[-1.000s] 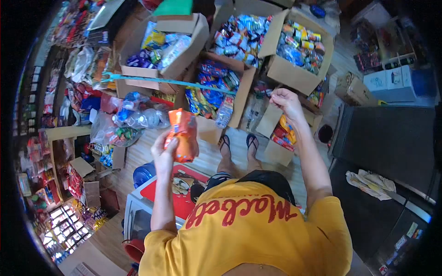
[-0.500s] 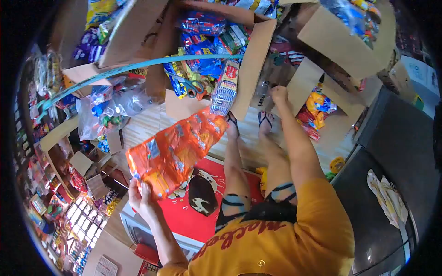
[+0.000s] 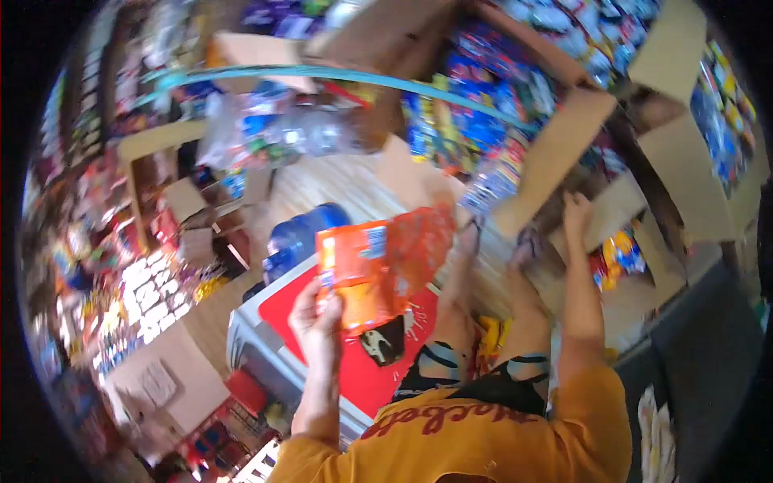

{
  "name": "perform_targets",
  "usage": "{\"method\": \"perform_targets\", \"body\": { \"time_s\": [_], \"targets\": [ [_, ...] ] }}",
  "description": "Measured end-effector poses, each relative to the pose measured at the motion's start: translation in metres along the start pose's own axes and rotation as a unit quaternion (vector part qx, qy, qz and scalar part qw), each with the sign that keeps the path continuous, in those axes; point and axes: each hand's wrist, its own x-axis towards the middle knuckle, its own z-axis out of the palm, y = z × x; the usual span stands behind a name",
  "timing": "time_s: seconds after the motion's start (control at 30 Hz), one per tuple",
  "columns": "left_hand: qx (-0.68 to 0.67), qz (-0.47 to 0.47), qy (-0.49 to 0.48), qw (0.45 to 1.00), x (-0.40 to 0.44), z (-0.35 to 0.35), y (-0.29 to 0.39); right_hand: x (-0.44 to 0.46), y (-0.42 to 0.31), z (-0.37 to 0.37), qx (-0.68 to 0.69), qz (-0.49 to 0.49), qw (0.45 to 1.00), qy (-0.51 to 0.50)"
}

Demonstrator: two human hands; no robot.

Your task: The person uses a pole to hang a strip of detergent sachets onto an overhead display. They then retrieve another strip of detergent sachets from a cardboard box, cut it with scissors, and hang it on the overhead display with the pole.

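My left hand (image 3: pixel 316 318) grips the near end of an orange strip of joined sachets (image 3: pixel 354 270). The strip stretches away to the right and its far end is blurred. Below it is a red surface (image 3: pixel 302 318) with a dark printed patch. My right hand (image 3: pixel 576 213) is closed beside the flap of a cardboard box (image 3: pixel 616 209); whatever it may hold is too small or hidden. Orange and blue packets (image 3: pixel 624 256) lie in that box.
A larger open box (image 3: pixel 564 153) holds blue packs, with a clear-wrapped bundle (image 3: pixel 493 179) at its front. A teal strap (image 3: pixel 338 74) crosses above. A big blue bottle (image 3: pixel 302 237) lies on the left. Stocked shelves line the far left; a dark cabinet (image 3: pixel 692 346) stands right.
The view has swung left, so the boxes appear farther right. The blue bottle now shows. My left hand still holds the orange strip; my right hand stays closed near the box.
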Motion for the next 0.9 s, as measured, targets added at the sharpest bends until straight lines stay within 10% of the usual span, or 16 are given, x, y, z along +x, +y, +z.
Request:
{"method": "perform_targets", "body": {
  "time_s": [0.1,0.23,0.47,0.67,0.77,0.9],
  "targets": [
    [-0.077,-0.008,-0.036,0.996,-0.016,-0.016,0.027,-0.041,-0.034,-0.028,0.08,-0.254,0.961,0.071],
    [-0.171,0.0,-0.07,0.983,-0.048,-0.027,0.078,-0.174,-0.149,-0.055,0.264,-0.222,0.923,-0.171],
    [-0.24,0.02,-0.096,0.966,-0.082,-0.051,0.112,-0.334,-0.292,-0.08,0.188,-0.532,0.762,-0.318],
    [-0.338,0.057,-0.105,0.933,-0.092,-0.089,0.129,-0.296,-0.254,-0.055,0.209,-0.348,0.834,-0.373],
    [-0.357,0.071,-0.118,0.924,-0.099,-0.099,0.132,-0.297,-0.231,-0.048,0.177,-0.403,0.84,-0.317],
    [-0.393,0.089,-0.136,0.905,-0.105,-0.109,0.139,-0.292,-0.204,-0.035,0.144,0.065,0.847,-0.507]
  ]
}}
